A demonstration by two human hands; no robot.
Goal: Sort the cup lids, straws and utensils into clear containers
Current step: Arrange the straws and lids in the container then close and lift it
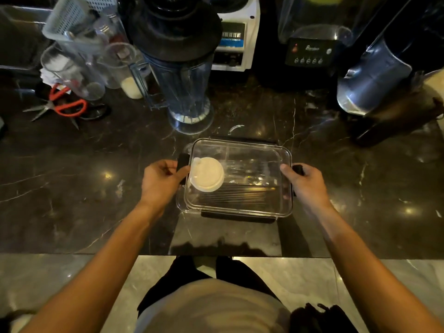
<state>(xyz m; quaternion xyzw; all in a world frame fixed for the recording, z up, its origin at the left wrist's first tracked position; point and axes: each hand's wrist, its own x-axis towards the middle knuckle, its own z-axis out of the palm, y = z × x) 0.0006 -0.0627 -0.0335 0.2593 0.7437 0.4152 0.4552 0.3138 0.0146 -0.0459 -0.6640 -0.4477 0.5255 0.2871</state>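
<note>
A clear rectangular container (237, 179) with black side latches sits lidded on the dark marble counter (96, 188). Inside, a white round cup lid (207, 174) lies flat at its left end, dark straws (235, 195) along the near side.
</note>
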